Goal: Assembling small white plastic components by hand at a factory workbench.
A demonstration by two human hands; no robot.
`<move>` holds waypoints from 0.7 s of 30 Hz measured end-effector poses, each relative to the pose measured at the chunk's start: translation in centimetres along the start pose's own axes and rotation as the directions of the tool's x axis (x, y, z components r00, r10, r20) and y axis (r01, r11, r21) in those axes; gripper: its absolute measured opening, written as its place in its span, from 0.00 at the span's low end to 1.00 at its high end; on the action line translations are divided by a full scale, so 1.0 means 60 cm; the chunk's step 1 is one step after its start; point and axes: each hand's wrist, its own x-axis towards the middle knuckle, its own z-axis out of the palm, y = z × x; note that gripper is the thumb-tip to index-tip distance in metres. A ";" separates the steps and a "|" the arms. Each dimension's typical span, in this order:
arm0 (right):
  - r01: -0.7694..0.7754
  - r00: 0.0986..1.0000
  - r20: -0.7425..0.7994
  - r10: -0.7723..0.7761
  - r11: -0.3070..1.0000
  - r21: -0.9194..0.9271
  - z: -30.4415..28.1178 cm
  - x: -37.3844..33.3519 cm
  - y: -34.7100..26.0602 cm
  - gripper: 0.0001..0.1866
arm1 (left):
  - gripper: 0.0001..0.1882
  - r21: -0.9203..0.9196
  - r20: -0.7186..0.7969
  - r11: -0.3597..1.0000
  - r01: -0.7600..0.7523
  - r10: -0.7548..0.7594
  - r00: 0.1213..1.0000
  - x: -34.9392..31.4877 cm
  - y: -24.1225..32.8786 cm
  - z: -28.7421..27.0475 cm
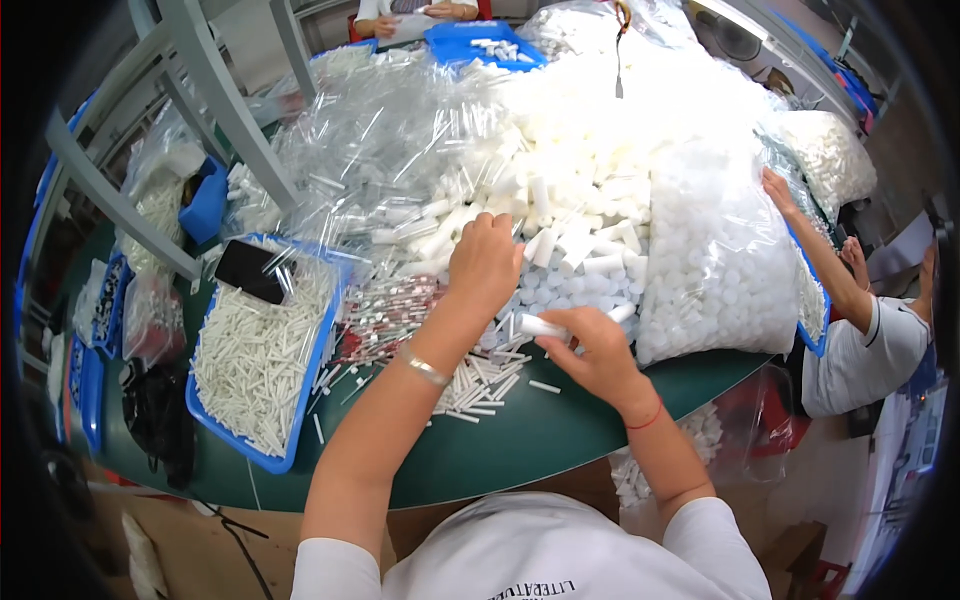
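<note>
My right hand pinches a short white plastic tube between thumb and fingers, just above the near edge of the pile. Farther left, my left hand reaches over the heap of white tubes. Its fingers are curled, and their tips and whatever is in them are hidden. Translucent round caps lie between my two hands. Below my left wrist are loose thin white sticks, some scattered on the green table. Thin rods with shiny ends are heaped left of that forearm.
A blue tray of thin white sticks stands left, with a dark phone on it. A bulging clear bag of caps is at right. Grey metal bars rise at left. Co-workers' hands show at right and far side.
</note>
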 end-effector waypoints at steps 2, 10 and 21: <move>-0.016 0.999 -0.047 0.015 1.000 -0.015 0.009 -0.005 0.009 0.13 | 0.14 0.039 0.092 0.999 0.012 -0.015 0.996 0.020 -0.005 0.028; -0.134 0.979 -0.124 0.164 0.965 0.225 0.010 -0.018 0.014 0.16 | 0.20 -0.202 0.108 0.978 0.043 -0.021 0.994 -0.025 -0.008 -0.021; -0.073 0.995 -0.046 0.091 0.953 0.295 -0.018 -0.010 -0.059 0.16 | 0.17 -0.783 0.421 0.437 0.443 -0.152 0.894 -0.172 0.064 -0.137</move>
